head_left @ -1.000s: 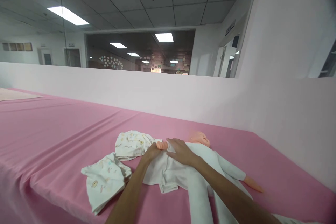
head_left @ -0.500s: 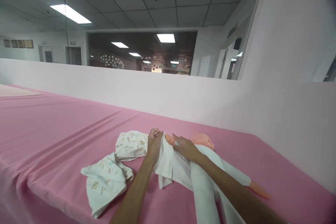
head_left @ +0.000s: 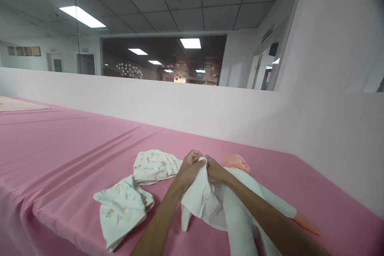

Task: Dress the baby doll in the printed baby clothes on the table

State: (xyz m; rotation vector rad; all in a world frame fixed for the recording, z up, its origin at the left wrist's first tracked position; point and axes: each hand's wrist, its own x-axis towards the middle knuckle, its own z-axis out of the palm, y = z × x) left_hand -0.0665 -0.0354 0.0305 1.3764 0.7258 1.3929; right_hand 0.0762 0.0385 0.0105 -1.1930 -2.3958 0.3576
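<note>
A baby doll lies on the pink-covered surface, its orange-pink head point(head_left: 237, 163) at the back and its soft white body point(head_left: 240, 216) toward me. One bare plastic hand of the doll point(head_left: 307, 224) sticks out at the right. A white baby garment point(head_left: 196, 196) is bunched beside the doll's body, on its left. My left hand point(head_left: 191, 170) pinches the garment's upper edge. Close against it, my right hand point(head_left: 213, 169) has its fingers closed at the same edge. The doll's other hand is hidden behind my hands and the cloth.
Two pieces of printed white baby clothing lie on the left, one nearer point(head_left: 123, 212) and one farther point(head_left: 156, 166). A pink cloth point(head_left: 75, 160) covers the surface. Behind it rises a white wall point(head_left: 168, 104) with a large window. A pale sheet point(head_left: 21, 105) lies far left.
My left hand has moved right with the garment's edge, up to my right hand. My right fingers, spread beside the doll's hand before, are now closed. The doll's hand there is covered.
</note>
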